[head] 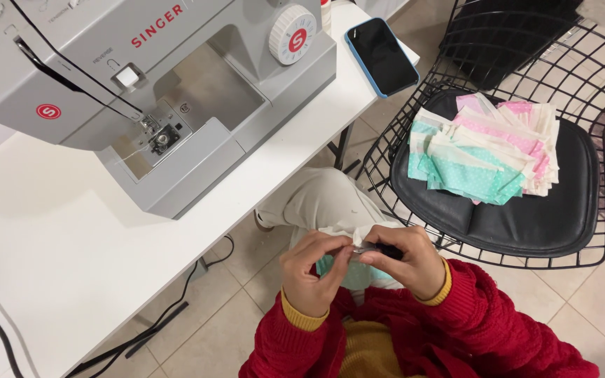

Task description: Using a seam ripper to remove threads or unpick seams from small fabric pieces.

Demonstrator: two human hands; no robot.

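Note:
Both hands meet over my lap, below the table edge. My left hand [311,271] pinches a small piece of teal and white fabric [358,274] with its fingertips. My right hand [406,260] is closed around a small dark tool [385,249] with a metal tip that touches the fabric between the two hands. More of the fabric hangs down under the hands onto my lap. Red knit sleeves with yellow cuffs cover both wrists.
A grey sewing machine [176,91] stands on the white table [50,266] at upper left. A phone in a blue case [381,56] lies at the table's corner. A black wire chair [526,210] at right holds a stack of pink, teal and cream fabric pieces [488,150]. Cables run across the tiled floor.

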